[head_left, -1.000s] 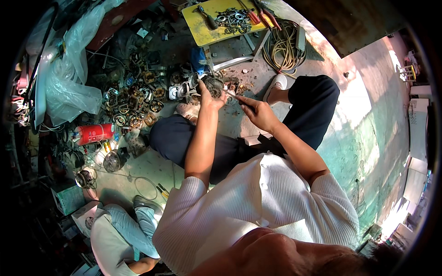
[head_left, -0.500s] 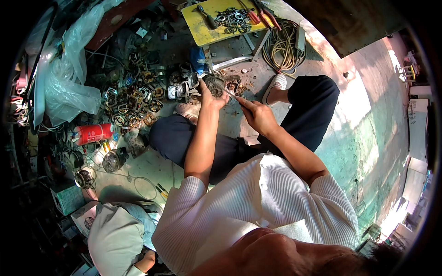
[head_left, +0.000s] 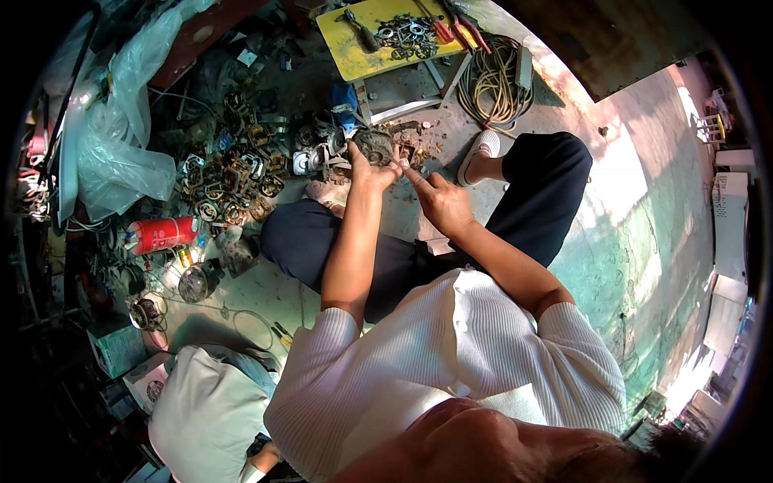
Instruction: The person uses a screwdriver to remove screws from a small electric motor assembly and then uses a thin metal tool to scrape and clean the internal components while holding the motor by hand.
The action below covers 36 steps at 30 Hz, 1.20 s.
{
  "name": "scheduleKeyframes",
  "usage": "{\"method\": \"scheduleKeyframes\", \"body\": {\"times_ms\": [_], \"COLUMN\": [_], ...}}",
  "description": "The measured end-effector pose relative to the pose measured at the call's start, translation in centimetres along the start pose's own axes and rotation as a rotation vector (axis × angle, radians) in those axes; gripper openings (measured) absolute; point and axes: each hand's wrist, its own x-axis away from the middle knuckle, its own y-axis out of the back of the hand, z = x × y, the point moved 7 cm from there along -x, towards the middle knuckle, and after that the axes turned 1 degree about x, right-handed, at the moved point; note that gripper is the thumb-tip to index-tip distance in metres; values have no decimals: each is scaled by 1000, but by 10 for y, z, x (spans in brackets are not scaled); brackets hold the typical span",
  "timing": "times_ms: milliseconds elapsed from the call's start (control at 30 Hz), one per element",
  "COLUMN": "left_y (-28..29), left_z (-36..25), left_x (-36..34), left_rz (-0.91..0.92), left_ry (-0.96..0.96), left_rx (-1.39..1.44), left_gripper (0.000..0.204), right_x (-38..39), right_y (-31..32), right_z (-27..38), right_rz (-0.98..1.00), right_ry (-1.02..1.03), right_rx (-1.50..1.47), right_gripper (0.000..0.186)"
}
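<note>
My left hand (head_left: 371, 171) is closed around a round, dirty grey metal part (head_left: 374, 146), which looks like a motor end cover. It is held above the floor, between my legs. My right hand (head_left: 445, 205) is closed with the index finger stretched toward the part's right edge. A thin metal tool lies along that finger; its handle is hidden in my palm, and its kind is hard to make out. Its tip is close to the part and my left fingertips. Small brown debris (head_left: 423, 137) lies on the floor just beyond.
A pile of dismantled metal parts (head_left: 233, 173) spreads to the left, beside a red cylinder (head_left: 165, 234). Ahead is a yellow low table (head_left: 342, 52) with a screwdriver (head_left: 362, 32), pliers (head_left: 467, 28) and metal rings. Coiled hose (head_left: 495, 84) lies right of it. Another person (head_left: 209, 410) crouches at lower left.
The round part has tilted so more of its face shows. My right hand has shifted slightly left, its index finger now straighter along the tool. The other person has leaned over.
</note>
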Motion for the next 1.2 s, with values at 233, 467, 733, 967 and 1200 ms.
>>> {"method": "scheduleKeyframes", "body": {"times_ms": [233,467,733,967,1200], "left_y": [-12,-5,-11,-11,-12], "left_z": [-3,-18,-14,-12,-3], "left_x": [9,12,18,23,20], "left_rz": [-60,29,26,0,-53], "left_ry": [-30,-73,-7,-50,-57], "left_rx": [72,135,190,102,57], "left_gripper": [91,90,88,90,86], "right_x": [-2,28,32,8,-7], "right_y": [-41,-20,-11,11,11], "right_z": [-11,-54,-45,-12,-6], "right_rz": [78,126,228,227,189], "right_ry": [-337,-789,-538,-364,-295], "right_rx": [-1151,-1318,-1025,-802,-632], "right_gripper": [40,40,38,37,38]}}
